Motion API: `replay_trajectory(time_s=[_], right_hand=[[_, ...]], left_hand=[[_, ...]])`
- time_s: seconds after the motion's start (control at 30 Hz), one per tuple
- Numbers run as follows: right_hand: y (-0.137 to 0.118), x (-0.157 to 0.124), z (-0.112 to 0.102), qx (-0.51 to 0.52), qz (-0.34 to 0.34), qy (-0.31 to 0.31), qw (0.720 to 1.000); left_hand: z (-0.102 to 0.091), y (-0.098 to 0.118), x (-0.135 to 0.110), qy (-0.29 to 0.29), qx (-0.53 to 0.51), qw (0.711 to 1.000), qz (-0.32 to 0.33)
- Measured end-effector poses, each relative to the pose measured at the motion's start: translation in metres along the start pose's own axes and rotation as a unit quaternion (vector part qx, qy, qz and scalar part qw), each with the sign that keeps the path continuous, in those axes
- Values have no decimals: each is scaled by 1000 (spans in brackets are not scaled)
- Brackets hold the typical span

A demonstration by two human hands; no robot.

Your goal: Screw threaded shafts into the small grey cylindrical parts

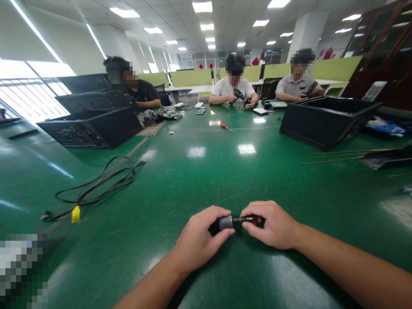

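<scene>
Our forearms (pixel 164 283) lead to the part (pixel 230 221) over the green surface (pixel 206 171): left hand (pixel 202 231) gripping its barrel (pixel 226 222), right hand (pixel 273 225) pinching its thin shaft (pixel 247 219). We judge it stiff, light, slick; the barrel looks surest to hold.

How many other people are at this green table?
3: a person in black on the left, a person in white in the middle, a person in a light shirt on the right. Others may be hidden.
</scene>
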State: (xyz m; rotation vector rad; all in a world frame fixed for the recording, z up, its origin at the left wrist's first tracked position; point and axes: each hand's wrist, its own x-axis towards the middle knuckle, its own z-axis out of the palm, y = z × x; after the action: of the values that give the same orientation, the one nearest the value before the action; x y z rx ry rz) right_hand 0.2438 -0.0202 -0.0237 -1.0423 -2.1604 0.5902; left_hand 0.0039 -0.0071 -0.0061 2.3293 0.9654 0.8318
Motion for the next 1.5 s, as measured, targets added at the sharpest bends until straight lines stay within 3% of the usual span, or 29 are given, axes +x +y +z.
replay_trajectory(time_s=[1.5], right_hand=[[3,0,1,11,20,18,1000]], left_hand=[[-6,-6,-1,19,17,999,25]])
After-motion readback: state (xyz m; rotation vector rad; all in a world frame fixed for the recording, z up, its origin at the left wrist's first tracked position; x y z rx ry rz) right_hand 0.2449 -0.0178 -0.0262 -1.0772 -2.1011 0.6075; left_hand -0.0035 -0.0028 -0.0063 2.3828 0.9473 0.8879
